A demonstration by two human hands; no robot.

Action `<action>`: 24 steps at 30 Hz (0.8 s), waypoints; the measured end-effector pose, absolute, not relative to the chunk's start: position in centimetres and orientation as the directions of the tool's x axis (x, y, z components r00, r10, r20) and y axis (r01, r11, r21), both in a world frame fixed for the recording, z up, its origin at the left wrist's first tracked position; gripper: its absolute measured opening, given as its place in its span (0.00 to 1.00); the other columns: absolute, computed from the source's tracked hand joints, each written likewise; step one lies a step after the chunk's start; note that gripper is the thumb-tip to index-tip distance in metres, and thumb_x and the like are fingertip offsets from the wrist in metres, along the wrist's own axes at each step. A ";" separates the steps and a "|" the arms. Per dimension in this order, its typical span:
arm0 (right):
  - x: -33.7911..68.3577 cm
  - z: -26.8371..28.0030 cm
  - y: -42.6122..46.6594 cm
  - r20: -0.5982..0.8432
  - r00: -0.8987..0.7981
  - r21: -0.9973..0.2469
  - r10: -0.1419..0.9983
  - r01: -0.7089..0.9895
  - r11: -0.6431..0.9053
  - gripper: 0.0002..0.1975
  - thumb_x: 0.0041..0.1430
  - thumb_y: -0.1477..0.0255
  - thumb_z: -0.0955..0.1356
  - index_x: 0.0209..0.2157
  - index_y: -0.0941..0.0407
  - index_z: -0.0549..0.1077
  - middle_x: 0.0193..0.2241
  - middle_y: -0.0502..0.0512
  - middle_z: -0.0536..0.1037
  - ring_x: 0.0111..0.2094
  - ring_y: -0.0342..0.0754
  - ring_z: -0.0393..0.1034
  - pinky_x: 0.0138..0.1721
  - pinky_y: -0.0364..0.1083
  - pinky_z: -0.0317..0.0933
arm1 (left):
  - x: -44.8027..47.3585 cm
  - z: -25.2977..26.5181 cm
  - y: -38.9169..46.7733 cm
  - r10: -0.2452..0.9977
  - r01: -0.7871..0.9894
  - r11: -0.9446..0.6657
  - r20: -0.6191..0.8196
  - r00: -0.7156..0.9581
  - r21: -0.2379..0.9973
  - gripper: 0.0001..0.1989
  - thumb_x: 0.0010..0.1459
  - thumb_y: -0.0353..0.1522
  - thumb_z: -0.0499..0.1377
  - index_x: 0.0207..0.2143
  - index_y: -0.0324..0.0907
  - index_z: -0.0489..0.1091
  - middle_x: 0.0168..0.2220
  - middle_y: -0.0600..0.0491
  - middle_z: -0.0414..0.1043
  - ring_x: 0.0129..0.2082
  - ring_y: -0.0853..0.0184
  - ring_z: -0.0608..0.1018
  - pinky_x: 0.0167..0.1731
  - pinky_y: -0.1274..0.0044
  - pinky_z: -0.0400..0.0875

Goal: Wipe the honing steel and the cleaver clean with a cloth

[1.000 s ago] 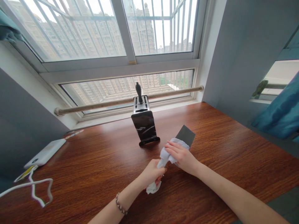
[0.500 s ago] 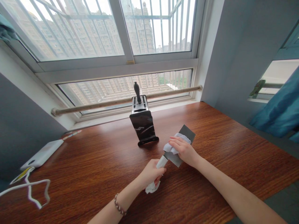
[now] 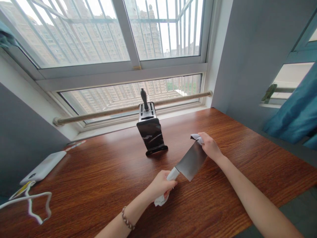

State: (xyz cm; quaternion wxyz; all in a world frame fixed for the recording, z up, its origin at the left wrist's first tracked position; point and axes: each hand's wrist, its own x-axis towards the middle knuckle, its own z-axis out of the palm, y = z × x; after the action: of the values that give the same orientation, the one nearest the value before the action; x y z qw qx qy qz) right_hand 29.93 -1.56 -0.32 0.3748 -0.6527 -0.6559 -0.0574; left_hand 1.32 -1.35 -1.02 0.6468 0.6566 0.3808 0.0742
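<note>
Just in front of the knife block (image 3: 151, 134), the left hand (image 3: 160, 186) grips the cleaver (image 3: 191, 161) handle — the right hand (image 3: 210, 145) pinches a white cloth (image 3: 197, 137) at the blade's tip.

The knife block (image 3: 151, 134) stands on the table (image 3: 99, 178), in front of the window (image 3: 128, 92). The cleaver (image 3: 192, 161) is to the right of the block and nearer. The power bank (image 3: 43, 167) lies far left of the block.
</note>
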 end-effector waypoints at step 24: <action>29.4 -1.6 -0.9 0.254 0.654 -0.896 0.713 0.436 -0.081 0.04 0.50 0.70 0.63 0.24 0.55 0.65 0.17 0.49 0.69 0.19 0.45 0.63 0.22 0.43 0.55 | 1.5 -1.2 -1.0 0.678 0.263 0.323 -0.417 0.605 0.909 0.12 0.47 0.35 0.57 0.24 0.44 0.54 0.08 0.65 0.53 0.07 0.77 0.54 0.09 0.82 0.49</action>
State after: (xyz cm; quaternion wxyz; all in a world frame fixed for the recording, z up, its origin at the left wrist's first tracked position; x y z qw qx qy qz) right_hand 29.38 -0.89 -1.64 0.5498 -0.7244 -0.3965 0.1257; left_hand 1.49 -0.97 -1.16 0.6975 0.5623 0.4187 0.1487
